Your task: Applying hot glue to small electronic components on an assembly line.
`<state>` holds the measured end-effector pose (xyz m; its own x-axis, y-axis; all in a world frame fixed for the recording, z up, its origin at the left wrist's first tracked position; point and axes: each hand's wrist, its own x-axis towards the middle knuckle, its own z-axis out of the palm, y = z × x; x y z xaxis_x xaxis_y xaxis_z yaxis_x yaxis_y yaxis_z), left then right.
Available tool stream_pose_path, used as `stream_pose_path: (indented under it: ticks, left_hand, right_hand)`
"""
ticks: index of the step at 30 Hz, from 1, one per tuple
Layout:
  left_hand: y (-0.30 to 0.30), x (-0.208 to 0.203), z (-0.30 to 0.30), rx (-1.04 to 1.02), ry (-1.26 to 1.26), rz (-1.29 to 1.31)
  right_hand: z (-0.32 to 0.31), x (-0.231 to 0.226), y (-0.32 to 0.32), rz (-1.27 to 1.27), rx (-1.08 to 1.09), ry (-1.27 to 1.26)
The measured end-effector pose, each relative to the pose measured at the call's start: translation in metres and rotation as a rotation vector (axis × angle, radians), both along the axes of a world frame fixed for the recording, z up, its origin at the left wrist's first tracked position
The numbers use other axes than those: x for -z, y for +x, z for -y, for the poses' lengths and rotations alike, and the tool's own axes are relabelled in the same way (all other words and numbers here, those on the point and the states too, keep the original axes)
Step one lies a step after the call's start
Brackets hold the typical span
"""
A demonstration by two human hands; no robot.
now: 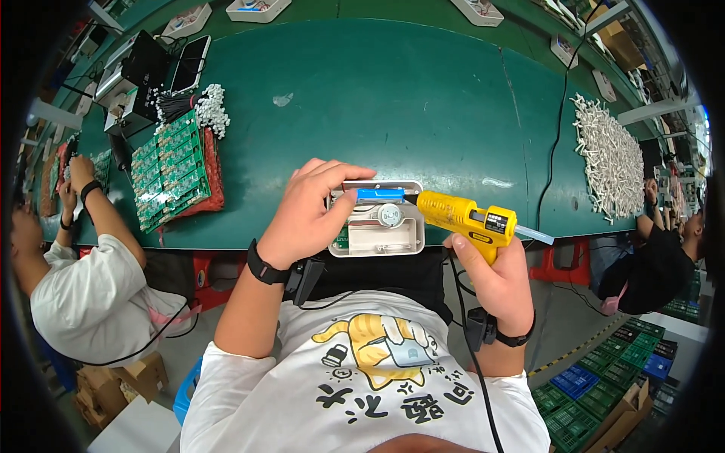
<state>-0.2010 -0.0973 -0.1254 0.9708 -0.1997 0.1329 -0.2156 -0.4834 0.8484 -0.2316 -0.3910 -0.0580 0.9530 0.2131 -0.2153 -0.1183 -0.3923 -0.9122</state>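
Note:
A shallow white plastic housing (420, 240) sits at the near edge of the green table in front of me. Inside it lie a blue cylindrical cell (377, 195), a round silvery-white part (390, 216) with wires, and a bit of green circuit board at the left. My left hand (310, 211) grips the housing from the left, fingers along its far wall, thumb by the blue cell. My right hand (500, 281) is wrapped round the handle of a yellow hot glue gun (458, 213). Its dark nozzle points left, at the cell's right end. A translucent glue stick (535, 235) protrudes from its back.
Left of me, green circuit boards (174, 170) are stacked beside red wrapping, with white-tipped wires (214, 109) behind. Small white parts (608, 158) are heaped at the right. A black cable (559, 132) crosses the table. One person (91, 291) sits at the left, another (649, 253) at the right.

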Motion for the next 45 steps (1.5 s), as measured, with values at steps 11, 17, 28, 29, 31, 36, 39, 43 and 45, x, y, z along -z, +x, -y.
stream_pose_path:
  ticks: [11,17,28,29,31,36,39,43,45]
  left_hand:
    - [-0.005,-0.004,0.004,0.022,0.108,0.054]
    - [-0.006,-0.002,0.005,0.0,0.094,0.079]
    - [-0.006,0.009,0.007,-0.107,0.059,0.23]
    - [-0.01,0.003,0.007,-0.153,0.077,0.166]
    - [-0.013,-0.006,0.011,-0.231,0.106,0.04]
    - [0.022,-0.021,-0.014,-0.043,0.065,-0.064]
    - [0.073,-0.003,-0.026,0.018,-0.059,-0.077]
    - [0.141,-0.032,-0.014,-0.141,-0.086,-0.357]
    - [0.179,-0.015,-0.016,-0.267,-0.157,-0.308]
  right_hand:
    - [-0.038,0.009,0.013,0.025,-0.195,0.014]
    - [-0.032,0.004,0.012,0.038,-0.167,-0.016]
    - [-0.039,0.007,0.015,0.053,-0.206,-0.01]
    - [-0.036,0.013,0.013,0.076,-0.15,0.084]
    - [-0.025,0.025,0.011,0.123,-0.024,0.266]
    - [0.039,0.044,0.035,0.017,0.038,0.408]
    - [0.061,0.089,0.056,0.148,0.173,0.667]
    - [0.055,0.088,0.056,0.207,0.292,0.886]
    - [0.056,0.09,0.056,0.205,0.28,0.871]
